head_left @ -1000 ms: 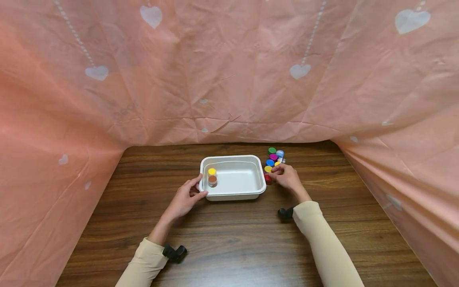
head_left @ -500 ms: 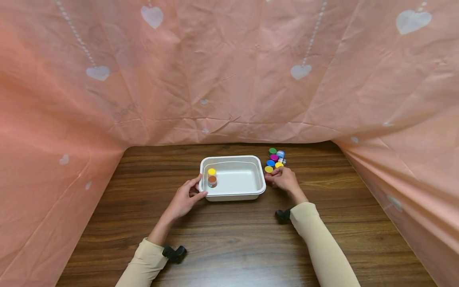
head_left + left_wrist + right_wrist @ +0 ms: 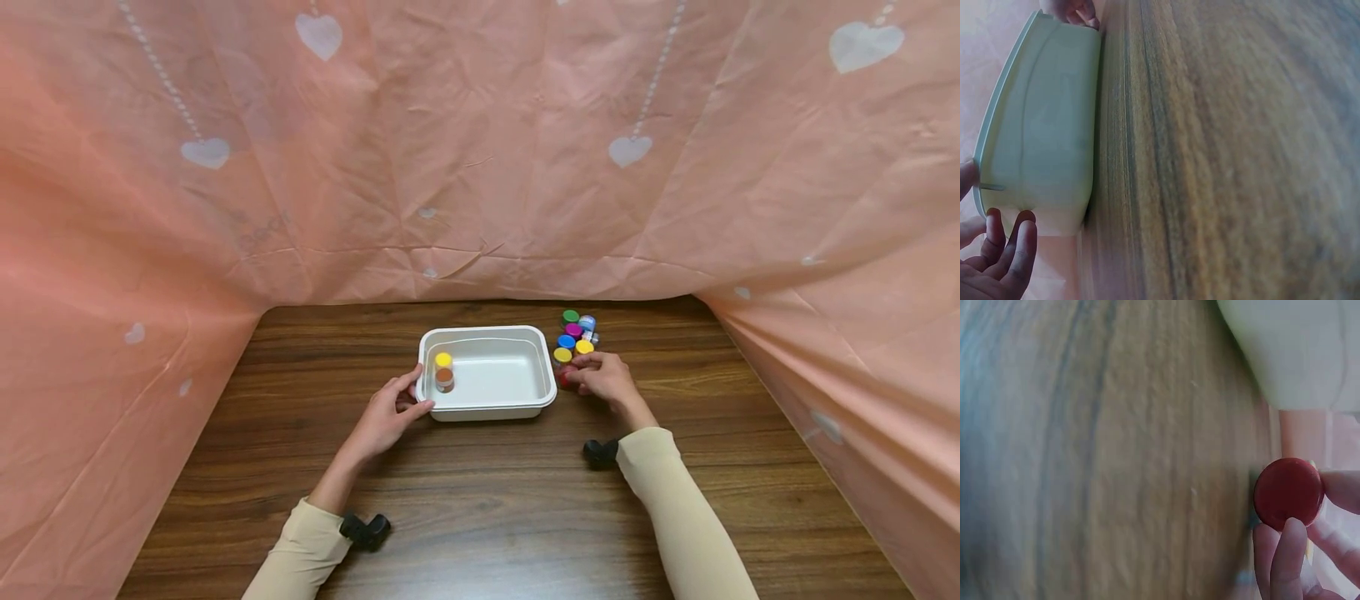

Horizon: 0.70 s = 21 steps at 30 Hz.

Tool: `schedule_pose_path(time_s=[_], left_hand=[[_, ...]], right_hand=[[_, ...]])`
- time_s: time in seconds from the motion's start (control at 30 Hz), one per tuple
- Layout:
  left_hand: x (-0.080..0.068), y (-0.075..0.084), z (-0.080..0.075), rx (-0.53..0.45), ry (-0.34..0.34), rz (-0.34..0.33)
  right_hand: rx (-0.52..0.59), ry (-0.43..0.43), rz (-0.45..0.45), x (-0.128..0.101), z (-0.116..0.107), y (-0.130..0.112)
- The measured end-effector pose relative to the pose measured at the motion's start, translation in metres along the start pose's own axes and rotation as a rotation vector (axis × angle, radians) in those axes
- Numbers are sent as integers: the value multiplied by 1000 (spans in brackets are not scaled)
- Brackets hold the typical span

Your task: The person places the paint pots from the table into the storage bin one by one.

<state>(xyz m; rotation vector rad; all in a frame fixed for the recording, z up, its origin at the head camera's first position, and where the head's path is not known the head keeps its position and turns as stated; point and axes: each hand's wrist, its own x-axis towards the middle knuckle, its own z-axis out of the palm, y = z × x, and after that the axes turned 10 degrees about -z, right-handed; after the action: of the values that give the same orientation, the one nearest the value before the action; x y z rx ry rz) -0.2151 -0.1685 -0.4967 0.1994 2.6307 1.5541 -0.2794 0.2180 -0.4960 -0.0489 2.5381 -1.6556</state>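
My left hand [image 3: 386, 417] grips the near-left corner of a white plastic tub [image 3: 491, 412], thumb at the rim and other fingers against the outer wall. The left wrist view shows these fingers [image 3: 1022, 250] beside the tub wall [image 3: 1054, 119]. Inside the tub, at its left end, stand a small yellow-lidded jar [image 3: 443, 360] and a small jar with a brown-orange top [image 3: 445, 377]. Just right of the tub, my right hand [image 3: 607, 379] pinches a small red jar [image 3: 566, 377]. Its round red end [image 3: 1289, 492] faces the right wrist camera, between thumb and fingers.
Behind my right hand several small jars cluster: green [image 3: 571, 317], magenta [image 3: 573, 331], blue [image 3: 566, 342] and two yellow-lidded ones, the left one [image 3: 562, 356] nearest the red jar. Pink cloth [image 3: 480, 167] hangs around the wooden table [image 3: 480, 492].
My right hand has closed its fingers on the red jar, which lay beside the tub, and shifted slightly to the right. My left hand and the tub stay put.
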Motion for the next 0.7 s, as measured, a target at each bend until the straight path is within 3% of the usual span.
schedule_pose_path(time_s=[0.3,0.7], left_hand=[[-3,-2,1,-14,6,-7],[0,-1,1,-7,23,46]], right_hand=[[-6,11,-43,-8,-22,-11],[135,42,-206,-11,-23,-44]])
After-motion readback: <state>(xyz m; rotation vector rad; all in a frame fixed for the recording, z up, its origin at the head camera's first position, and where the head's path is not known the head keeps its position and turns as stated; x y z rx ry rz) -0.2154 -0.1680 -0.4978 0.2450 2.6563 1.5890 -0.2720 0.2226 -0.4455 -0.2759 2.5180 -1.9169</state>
